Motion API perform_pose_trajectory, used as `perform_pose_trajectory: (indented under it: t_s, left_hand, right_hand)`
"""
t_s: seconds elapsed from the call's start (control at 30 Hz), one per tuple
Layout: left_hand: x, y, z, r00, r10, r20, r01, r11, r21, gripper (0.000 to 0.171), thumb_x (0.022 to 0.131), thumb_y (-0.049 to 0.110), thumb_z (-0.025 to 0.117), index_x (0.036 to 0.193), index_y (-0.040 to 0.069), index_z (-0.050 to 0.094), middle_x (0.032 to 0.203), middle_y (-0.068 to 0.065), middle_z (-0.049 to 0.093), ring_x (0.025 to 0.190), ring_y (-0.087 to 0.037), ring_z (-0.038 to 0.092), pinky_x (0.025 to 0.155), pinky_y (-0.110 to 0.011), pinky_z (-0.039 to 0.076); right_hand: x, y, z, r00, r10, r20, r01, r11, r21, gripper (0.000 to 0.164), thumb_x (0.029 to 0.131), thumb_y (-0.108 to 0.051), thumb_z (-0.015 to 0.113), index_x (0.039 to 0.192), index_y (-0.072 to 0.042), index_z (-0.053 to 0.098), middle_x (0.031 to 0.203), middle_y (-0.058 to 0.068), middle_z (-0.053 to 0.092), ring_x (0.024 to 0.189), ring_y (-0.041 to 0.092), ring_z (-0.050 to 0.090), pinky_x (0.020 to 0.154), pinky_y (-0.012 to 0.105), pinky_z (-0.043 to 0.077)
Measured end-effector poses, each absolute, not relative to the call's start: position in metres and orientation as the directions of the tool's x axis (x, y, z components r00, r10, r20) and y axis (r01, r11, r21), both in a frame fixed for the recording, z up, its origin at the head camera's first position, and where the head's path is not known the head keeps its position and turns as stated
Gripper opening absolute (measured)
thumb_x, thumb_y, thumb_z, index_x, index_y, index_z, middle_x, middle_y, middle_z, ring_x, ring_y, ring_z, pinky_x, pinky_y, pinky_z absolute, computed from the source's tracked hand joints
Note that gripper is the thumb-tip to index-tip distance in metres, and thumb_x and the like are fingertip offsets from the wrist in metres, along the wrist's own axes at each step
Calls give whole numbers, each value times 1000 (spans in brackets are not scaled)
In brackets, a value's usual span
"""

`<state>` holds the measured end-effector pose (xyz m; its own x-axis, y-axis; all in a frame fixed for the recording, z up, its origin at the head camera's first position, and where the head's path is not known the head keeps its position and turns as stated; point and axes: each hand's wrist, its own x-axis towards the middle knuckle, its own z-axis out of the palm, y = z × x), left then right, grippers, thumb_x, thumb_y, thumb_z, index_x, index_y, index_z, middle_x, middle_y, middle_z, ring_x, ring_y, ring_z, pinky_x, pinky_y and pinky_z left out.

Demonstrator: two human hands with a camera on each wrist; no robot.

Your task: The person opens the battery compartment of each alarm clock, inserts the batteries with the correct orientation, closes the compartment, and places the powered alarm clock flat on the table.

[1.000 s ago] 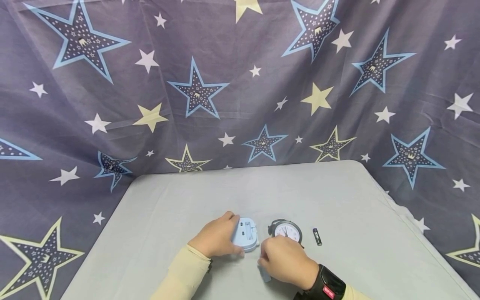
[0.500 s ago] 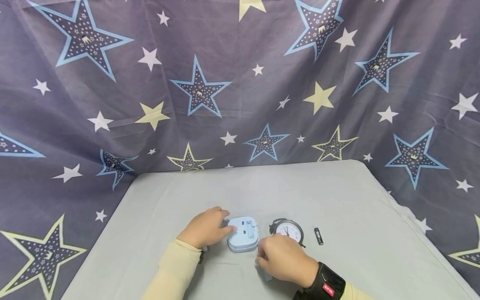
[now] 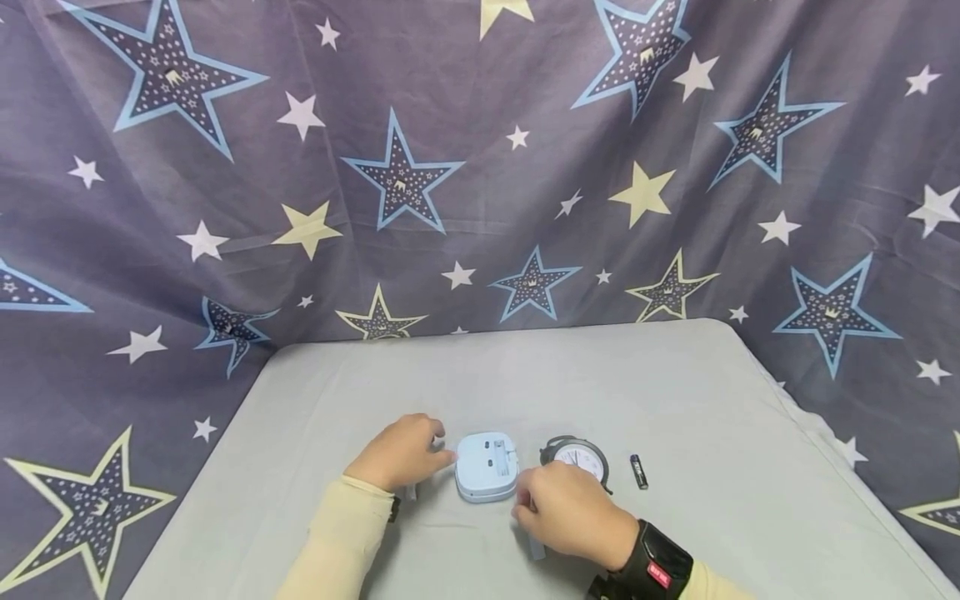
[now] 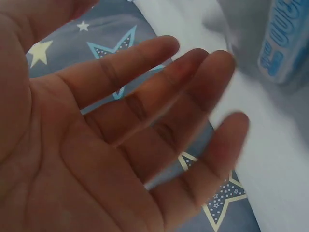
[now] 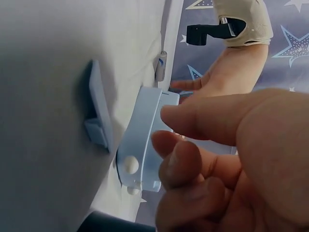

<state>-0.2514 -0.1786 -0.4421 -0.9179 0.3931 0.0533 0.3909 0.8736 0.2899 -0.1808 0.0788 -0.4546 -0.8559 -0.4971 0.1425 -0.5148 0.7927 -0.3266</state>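
A light blue square device (image 3: 486, 468), probably a clock, lies on the table with its battery slot facing up. White knobs show on its side in the right wrist view. Left of it, my left hand (image 3: 399, 452) hovers with relaxed fingers, holding nothing; its thumb tip is close to the device's edge. A pale battery with blue print (image 5: 161, 66) lies under that hand, mostly hidden in the head view. My right hand (image 3: 573, 510) is loosely curled with nothing between thumb and fingers. Beneath it lies a light blue battery cover (image 5: 99, 106), partly hidden in the head view.
Behind the right hand lies a dark round alarm clock (image 3: 604, 461) with a white face, partly covered by that hand. Farther right is a black battery (image 3: 639, 472). A grey cloth covers the table (image 3: 480, 375); a star-patterned curtain (image 3: 450, 83) hangs around it.
My left hand has let go of the light blue device and moved left, uncovering its left side. The right hand has stayed nearly still. The head view has shifted slightly.
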Motion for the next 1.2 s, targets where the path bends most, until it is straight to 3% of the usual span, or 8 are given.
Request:
perform_pose_trajectory:
  t_s: [0.13,0.4,0.73,1.0,1.2]
  left_hand:
    - [-249,-182,-442,-936,351,24,343,896,282,43,78,37,74,104,4,68,100,-8,68,96,-26,63,88,-43,50]
    - [-246,-190,-447,-946,323,-18,307,914,265,27,70,32,79,78,11,64,74,3,57,68,-15,52,71,-37,48]
    - [-239,-195,-450,-966,257,-30,245,946,212,31,63,32,83,75,12,65,71,1,58,63,-15,51,63,-37,49]
    - [-235,-194,-449,-972,224,-63,207,956,207,28,60,24,81,77,12,62,65,2,57,57,-16,50,54,-35,44]
    - [-232,-193,-450,-971,220,-98,182,936,301,19,63,14,76,77,12,62,62,2,56,53,-16,52,49,-31,44]
  right_hand:
    - [-184,82,-454,-864,-474,170,-503,798,-330,16,80,-34,68,68,-31,58,60,-21,48,57,0,45,49,22,35]
    - [-196,88,-456,-883,-406,236,-466,819,-334,28,73,-44,76,82,-24,59,66,-15,49,58,4,43,51,23,34]
    - [-208,90,-466,-873,-383,303,-475,812,-341,67,63,-49,81,118,-17,60,98,-5,62,90,13,48,79,35,40]
    - [-212,89,-471,-886,-349,304,-444,827,-345,76,64,-54,79,129,-21,57,112,-6,67,96,14,50,79,33,33]
    - [-212,88,-473,-891,-333,310,-431,836,-339,77,63,-58,79,129,-25,58,115,-10,66,98,14,50,80,34,31]
